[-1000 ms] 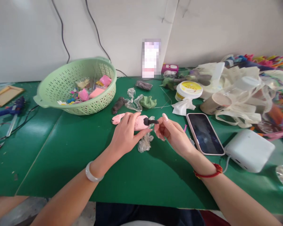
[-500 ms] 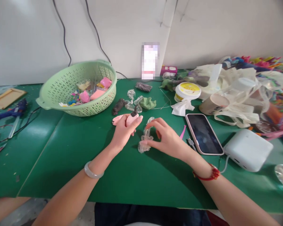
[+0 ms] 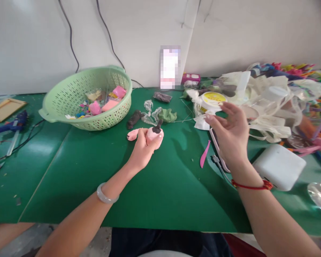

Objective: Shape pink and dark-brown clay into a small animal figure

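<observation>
My left hand point(image 3: 143, 148) is closed around a pink clay figure point(image 3: 153, 137) with a dark grey piece point(image 3: 157, 126) standing up from its top. Just beyond those knuckles lies a smaller pink clay piece point(image 3: 133, 135) with dark marks. My right hand point(image 3: 230, 130) hovers over the phone point(image 3: 216, 146), fingers apart and holding nothing. A crumpled clear plastic wrap point(image 3: 195, 100) is beyond its fingertips, beside a white tub with a yellow lid point(image 3: 213, 98). A white tissue point(image 3: 202, 122) lies below the tub. A pink plastic knife point(image 3: 204, 154) rests left of the phone.
A green basket point(image 3: 77, 123) with colourful clay pieces stands at the left, near a blue glue gun point(image 3: 16, 123). Dark clay point(image 3: 134, 119) and a green wrapper point(image 3: 168, 115) lie mid-table. A white box-shaped device point(image 3: 280, 167) and heaped plastic bags point(image 3: 267, 121) occupy the right.
My right hand has moved right and away from me and let go of the clear plastic wrap, which is now by the tub. My left hand keeps the pink figure, turned slightly.
</observation>
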Available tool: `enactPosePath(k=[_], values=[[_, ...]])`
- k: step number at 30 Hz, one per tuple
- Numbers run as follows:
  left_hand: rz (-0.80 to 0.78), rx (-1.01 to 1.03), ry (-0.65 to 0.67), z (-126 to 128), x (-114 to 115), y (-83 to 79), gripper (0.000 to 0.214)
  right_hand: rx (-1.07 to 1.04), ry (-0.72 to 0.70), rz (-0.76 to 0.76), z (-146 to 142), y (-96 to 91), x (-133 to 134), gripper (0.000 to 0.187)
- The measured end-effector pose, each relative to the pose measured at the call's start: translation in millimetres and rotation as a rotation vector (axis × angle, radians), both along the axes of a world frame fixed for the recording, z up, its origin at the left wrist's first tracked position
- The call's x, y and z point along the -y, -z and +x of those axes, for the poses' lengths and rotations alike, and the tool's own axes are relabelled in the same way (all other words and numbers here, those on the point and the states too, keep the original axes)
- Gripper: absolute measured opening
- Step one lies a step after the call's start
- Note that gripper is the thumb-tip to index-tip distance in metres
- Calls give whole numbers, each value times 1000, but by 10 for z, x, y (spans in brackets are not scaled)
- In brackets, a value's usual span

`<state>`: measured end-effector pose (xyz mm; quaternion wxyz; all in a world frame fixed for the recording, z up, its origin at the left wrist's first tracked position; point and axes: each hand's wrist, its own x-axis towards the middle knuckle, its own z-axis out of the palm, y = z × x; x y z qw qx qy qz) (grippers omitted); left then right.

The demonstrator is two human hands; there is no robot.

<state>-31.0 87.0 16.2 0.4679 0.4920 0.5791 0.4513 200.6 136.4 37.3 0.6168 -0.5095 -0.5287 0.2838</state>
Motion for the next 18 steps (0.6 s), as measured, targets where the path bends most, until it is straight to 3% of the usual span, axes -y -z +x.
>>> enactPosePath(k=[2,3,8,13,18], values=[[-14,8,31,8,2,-6,43,-3,44,9,-4,-17,14,40],[-19,12,49,14,7,-12,44,-1,-4,-15,-36,-25,46,36],[-19,12,122,71,60,-58,49,74,-434,-309,-319,-30,267,41],[-50,24,234,118,109,-61,49,-108,-468,-376,-404,0,311,44],[-29,-32,247,110,125,-34,48,-197,-506,-422,-362,-23,310,40]])
